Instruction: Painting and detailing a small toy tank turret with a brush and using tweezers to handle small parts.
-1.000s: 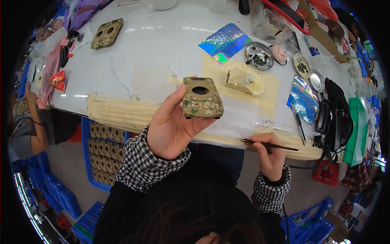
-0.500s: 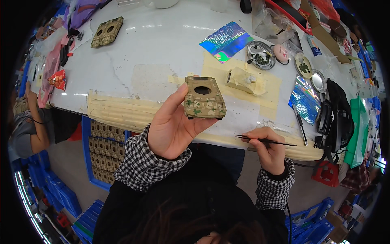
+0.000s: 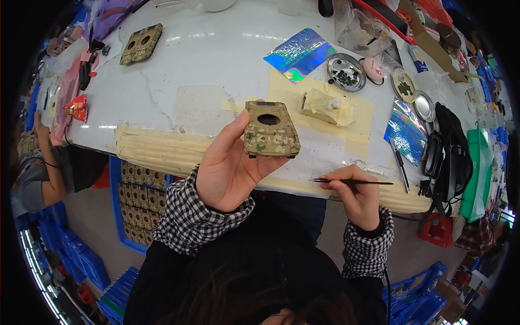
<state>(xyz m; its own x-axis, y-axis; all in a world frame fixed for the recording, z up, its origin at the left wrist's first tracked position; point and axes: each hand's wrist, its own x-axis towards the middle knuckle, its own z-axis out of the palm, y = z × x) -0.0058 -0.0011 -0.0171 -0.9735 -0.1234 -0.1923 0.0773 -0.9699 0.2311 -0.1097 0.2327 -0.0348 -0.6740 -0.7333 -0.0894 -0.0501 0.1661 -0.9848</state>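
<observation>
My left hand [image 3: 227, 173] grips a tank model hull [image 3: 271, 130] in tan and green pixel camouflage, thumb along its left side and fingers beneath. A round dark opening shows in its upper face. Lower right of the hull, my right hand [image 3: 355, 192] pinches slim black tweezers [image 3: 360, 182], pointed tip toward the left. The tip stays apart from the hull. Beyond the right hand, a block wrapped in cream tape [image 3: 319, 106] lies on taped paper. Small dark green pieces lie in a round metal tin [image 3: 346, 73] and in a second, shallow dish [image 3: 403, 86].
Another camouflaged hull [image 3: 141, 44] lies at the far left. Shiny iridescent sheets [image 3: 299, 54], a pen [image 3: 401, 168] and a black bag [image 3: 452, 151] lie around the table's right half. Below the taped table edge [image 3: 162, 146], a blue crate [image 3: 116, 200] holds several hulls. Another person's arm [image 3: 51, 173] shows at left.
My right hand and the tweezers have shifted slightly up and left, the tweezers lying a little more level. My left hand and the hull are nearly still.
</observation>
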